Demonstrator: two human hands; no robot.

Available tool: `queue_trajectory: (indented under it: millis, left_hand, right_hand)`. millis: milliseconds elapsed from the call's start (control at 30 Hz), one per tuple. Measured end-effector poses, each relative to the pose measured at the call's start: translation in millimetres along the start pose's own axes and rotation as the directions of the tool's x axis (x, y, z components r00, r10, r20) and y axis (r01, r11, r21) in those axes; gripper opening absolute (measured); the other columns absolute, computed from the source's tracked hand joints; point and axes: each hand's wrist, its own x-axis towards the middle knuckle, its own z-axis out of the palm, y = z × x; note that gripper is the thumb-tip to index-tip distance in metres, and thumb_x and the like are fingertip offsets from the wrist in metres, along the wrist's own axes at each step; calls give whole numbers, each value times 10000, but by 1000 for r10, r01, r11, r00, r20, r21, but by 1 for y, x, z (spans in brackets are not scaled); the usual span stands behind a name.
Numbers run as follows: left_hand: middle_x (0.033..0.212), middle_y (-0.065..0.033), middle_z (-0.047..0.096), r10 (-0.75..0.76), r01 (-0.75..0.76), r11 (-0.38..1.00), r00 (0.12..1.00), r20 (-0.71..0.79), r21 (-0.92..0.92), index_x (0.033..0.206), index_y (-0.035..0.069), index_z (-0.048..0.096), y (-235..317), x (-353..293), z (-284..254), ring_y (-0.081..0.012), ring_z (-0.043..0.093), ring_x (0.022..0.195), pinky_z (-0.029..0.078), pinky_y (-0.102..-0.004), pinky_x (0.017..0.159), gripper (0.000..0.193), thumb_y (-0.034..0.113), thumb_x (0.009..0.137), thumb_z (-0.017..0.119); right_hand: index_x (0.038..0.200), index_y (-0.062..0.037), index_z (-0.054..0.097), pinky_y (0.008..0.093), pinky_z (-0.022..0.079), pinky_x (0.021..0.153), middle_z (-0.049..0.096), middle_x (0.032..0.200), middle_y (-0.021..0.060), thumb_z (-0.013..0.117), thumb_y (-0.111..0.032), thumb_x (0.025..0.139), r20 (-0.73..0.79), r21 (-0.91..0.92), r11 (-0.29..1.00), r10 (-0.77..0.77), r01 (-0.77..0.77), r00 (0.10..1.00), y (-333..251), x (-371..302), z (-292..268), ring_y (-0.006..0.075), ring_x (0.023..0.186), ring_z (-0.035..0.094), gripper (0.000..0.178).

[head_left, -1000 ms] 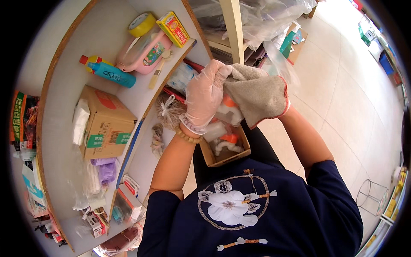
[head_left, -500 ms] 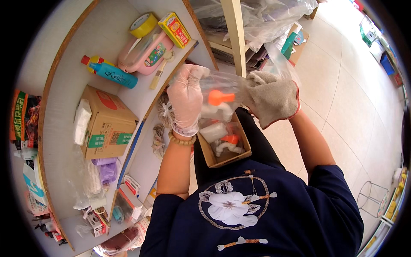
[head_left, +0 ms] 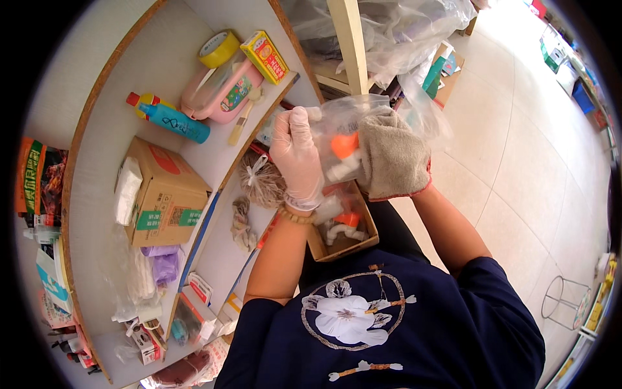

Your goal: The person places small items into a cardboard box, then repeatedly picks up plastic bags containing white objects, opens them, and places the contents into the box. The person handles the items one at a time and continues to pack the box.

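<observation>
My left hand [head_left: 298,157], in a thin translucent glove with a beaded bracelet at the wrist, is closed on the edge of a clear plastic bag [head_left: 353,110]. Inside the bag are an orange plastic piece [head_left: 344,144] and a white pipe fitting [head_left: 345,167]. My right hand [head_left: 395,154] wears a grey-brown cloth mitt with a red hem; it presses round the bag's other side, its fingers hidden by the cloth. Below, against my lap, an open cardboard box [head_left: 345,250] contains a bagged white curved pipe [head_left: 345,232] with an orange part [head_left: 348,219].
On the left stand shelves with a large carton [head_left: 165,194], a blue bottle [head_left: 176,123], a pink lidded box [head_left: 223,97], yellow tape [head_left: 218,48] and a brush [head_left: 240,124]. A wooden post [head_left: 350,48] rises ahead. Tiled floor [head_left: 495,129] and a wire stand [head_left: 564,301] lie right.
My left hand has moved slightly right and down, my right hand slightly left and down. They are closer together, and the orange piece and white fitting have shifted in the bag.
</observation>
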Motion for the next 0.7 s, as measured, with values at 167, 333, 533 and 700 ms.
queue_trajectory:
  millis: [167,333,533,700]
  left_hand:
    - [742,-66,622,140,-321,865,892,430,385,835,57,598,21,27,-16,-205,601,724,458,-332,644,330,380,901,589]
    - [716,-94,607,-163,-223,842,764,625,492,791,43,578,27,24,-3,-205,564,641,448,-298,628,408,441,878,600]
    - [652,-94,538,-115,-101,925,845,522,367,798,34,602,14,13,-5,-216,512,593,418,-314,570,293,313,886,622]
    - [619,-62,533,-111,23,976,908,405,217,775,17,585,7,1,-4,-158,526,566,417,-296,544,269,252,903,615]
  right_hand:
    - [857,-50,569,348,469,700,564,826,103,632,-103,741,349,-118,990,111,-74,931,-6,15,-20,258,802,560,142]
    - [932,-23,589,320,475,700,577,843,92,603,-134,840,409,521,629,409,-577,816,-16,13,-14,220,826,580,145]
    - [915,-48,588,315,480,707,537,844,65,614,-128,730,435,-145,954,-177,262,883,-5,21,-34,219,858,580,204]
    - [932,-75,595,317,483,717,559,868,73,612,-126,711,419,124,975,115,-183,901,-5,20,-37,241,854,578,227]
